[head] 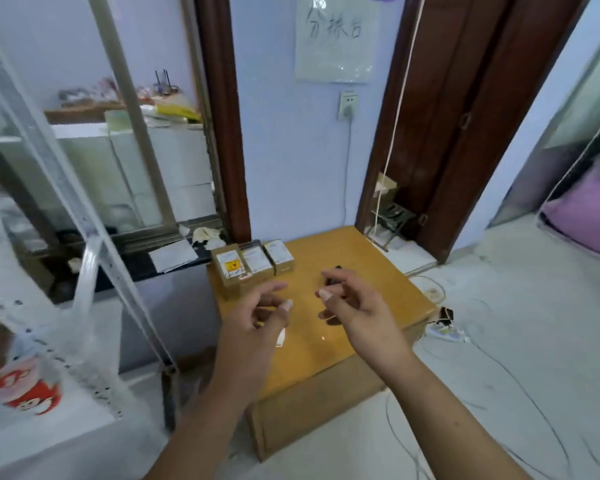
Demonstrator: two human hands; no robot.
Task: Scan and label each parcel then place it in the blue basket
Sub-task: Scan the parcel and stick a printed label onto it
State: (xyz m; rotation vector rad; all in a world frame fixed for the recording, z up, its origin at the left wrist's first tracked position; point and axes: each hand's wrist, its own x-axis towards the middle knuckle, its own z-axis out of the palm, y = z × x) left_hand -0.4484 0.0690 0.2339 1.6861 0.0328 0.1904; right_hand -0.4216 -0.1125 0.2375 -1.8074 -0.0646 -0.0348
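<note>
Three small brown parcels [253,263] with white labels stand side by side at the far left corner of a low wooden table [388,292]. My left hand [260,317] hovers over the table's middle, fingers loosely spread and a pale cap on the thumb tip. A small white slip [280,337] shows at that hand's lower edge; whether it is held is unclear. My right hand [350,303] hovers to the right with fingers curled. A small dark object [336,278], blurred, sits just behind its fingers, and contact cannot be judged. No blue basket is in view.
A glass-fronted cabinet [125,174] and a white perforated rack [49,271] stand to the left. A wall with a socket [347,105] and a brown door frame [440,133] lie behind the table. Loose cables [440,327] trail on the floor to the right.
</note>
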